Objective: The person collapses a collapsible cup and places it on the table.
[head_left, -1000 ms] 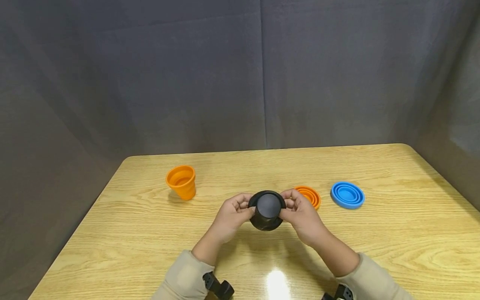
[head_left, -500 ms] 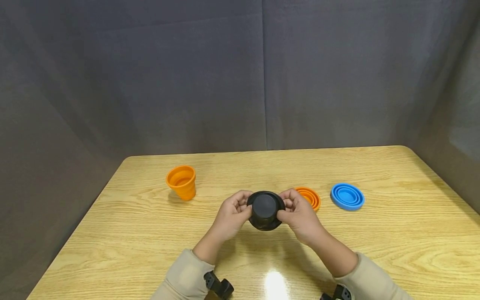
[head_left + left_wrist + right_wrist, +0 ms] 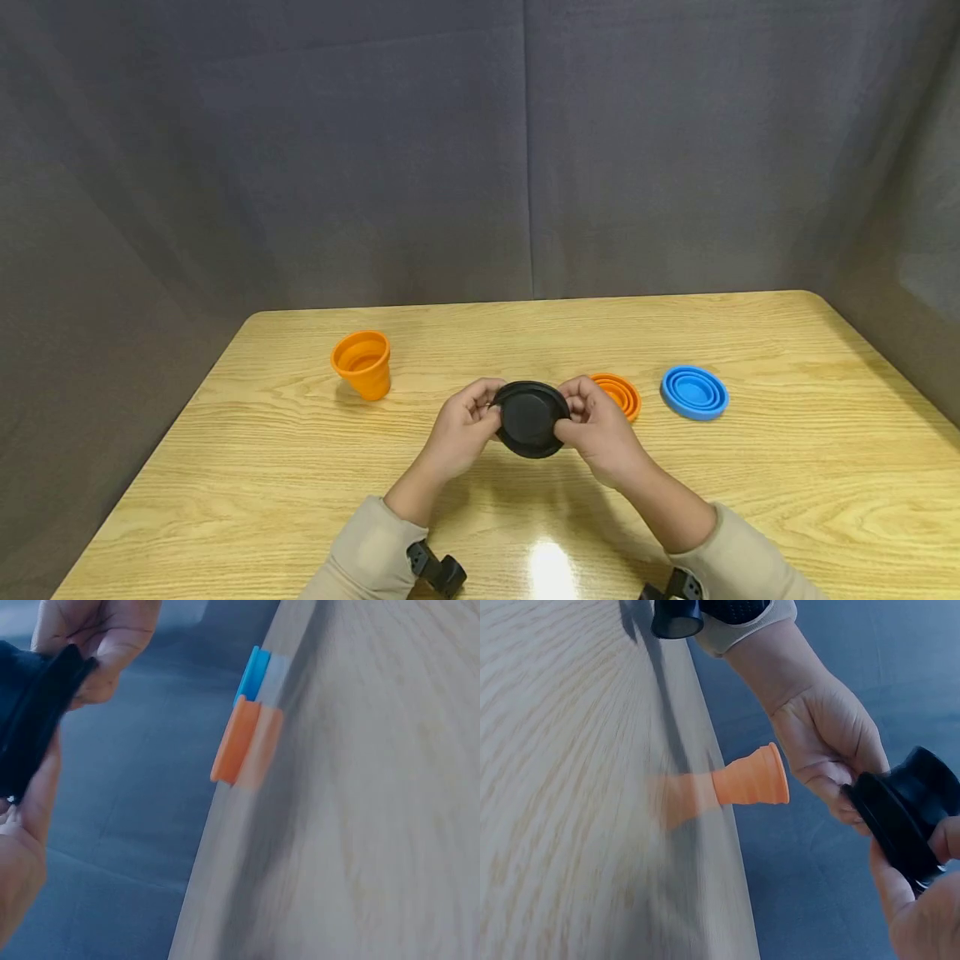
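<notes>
A black collapsible cup (image 3: 530,419) is held above the middle of the table, its round base turned up toward the head camera. My left hand (image 3: 470,422) pinches its left rim between thumb and fingers. On the opposite side, my right hand (image 3: 600,428) pinches the rim the same way. From the head it looks nearly flat, while in the right wrist view the black cup (image 3: 900,810) shows a short section standing out from its wide rim. Just beyond the right hand lies a collapsed orange cup (image 3: 627,397), partly covered by that hand.
An orange cup (image 3: 372,379) stands extended at the back left of the wooden table (image 3: 247,467). To the right lies a blue collapsed cup (image 3: 695,393). A grey cloth (image 3: 390,167) hangs behind the table's far edge.
The black cup's base, which stood out toward the head camera, has sunk into its rim, so the cup looks flatter. Both hands stay in nearly the same place on the rim.
</notes>
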A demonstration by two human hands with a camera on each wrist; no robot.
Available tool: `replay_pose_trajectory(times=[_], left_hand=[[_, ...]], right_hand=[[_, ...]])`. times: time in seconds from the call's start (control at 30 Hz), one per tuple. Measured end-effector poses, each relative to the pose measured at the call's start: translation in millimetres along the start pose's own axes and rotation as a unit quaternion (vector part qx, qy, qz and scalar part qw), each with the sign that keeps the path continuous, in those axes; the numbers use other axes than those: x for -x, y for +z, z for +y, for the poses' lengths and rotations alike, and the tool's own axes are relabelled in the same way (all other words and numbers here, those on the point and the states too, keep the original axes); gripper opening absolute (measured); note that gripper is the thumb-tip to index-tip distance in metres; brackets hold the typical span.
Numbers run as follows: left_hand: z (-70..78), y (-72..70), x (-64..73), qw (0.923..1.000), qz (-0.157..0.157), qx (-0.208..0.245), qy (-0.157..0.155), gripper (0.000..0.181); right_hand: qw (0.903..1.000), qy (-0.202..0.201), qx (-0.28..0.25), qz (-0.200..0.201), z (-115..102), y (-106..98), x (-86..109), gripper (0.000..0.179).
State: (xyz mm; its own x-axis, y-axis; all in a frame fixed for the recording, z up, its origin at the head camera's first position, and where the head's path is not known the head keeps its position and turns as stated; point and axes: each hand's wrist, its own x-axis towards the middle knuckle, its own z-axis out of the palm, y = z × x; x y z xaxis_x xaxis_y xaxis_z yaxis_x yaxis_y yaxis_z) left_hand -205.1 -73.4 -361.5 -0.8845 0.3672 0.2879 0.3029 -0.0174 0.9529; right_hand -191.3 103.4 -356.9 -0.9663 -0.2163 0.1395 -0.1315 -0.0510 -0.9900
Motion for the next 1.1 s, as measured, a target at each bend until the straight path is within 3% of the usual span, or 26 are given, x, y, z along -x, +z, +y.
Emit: replay_pose_trajectory(times=[0.13, 0.3, 0.47, 0.57, 0.63, 0.8, 0.93, 1.1], left_hand=[[-12.0, -3.3, -2.2, 0.9995, -0.017, 0.027, -0.002, 0.022], [-20.0, -6.9, -2.6, 0.9955, -0.049, 0.081, 0.006, 0.022], [-21.9, -9.6, -2.5, 0.9775, -0.096, 0.186, 0.024, 0.020], [-21.8, -11.5, -2.4, 0.9680, -0.118, 0.220, 0.023, 0.024], [-21.2, -13.0, -2.5, 0.9658, -0.128, 0.224, 0.024, 0.025], [-20.1, -17.9, -1.2, 0.9684, -0.131, 0.211, 0.014, 0.023], [-19.9, -19.2, 0.2, 0.9678, -0.139, 0.210, -0.002, 0.022], [-20.3, -18.3, 2.4, 0.9608, -0.164, 0.223, -0.016, 0.022]], right_hand=[[0.9998, -0.001, 0.008, -0.017, 1, -4, 0.5, 0.027], [0.9971, -0.013, -0.005, -0.075, 3, -14, 0.5, 0.026], [0.9888, -0.017, -0.050, -0.139, 3, -25, 0.3, 0.025], [0.9823, -0.018, -0.076, -0.170, 3, -30, 0.3, 0.027], [0.9781, -0.023, -0.089, -0.187, 2, -33, 0.2, 0.028], [0.9672, -0.036, -0.117, -0.223, 2, -34, -0.9, 0.028], [0.9648, -0.034, -0.140, -0.220, 4, -31, -1.8, 0.022], [0.9625, -0.028, -0.163, -0.214, 7, -26, -2.4, 0.019]])
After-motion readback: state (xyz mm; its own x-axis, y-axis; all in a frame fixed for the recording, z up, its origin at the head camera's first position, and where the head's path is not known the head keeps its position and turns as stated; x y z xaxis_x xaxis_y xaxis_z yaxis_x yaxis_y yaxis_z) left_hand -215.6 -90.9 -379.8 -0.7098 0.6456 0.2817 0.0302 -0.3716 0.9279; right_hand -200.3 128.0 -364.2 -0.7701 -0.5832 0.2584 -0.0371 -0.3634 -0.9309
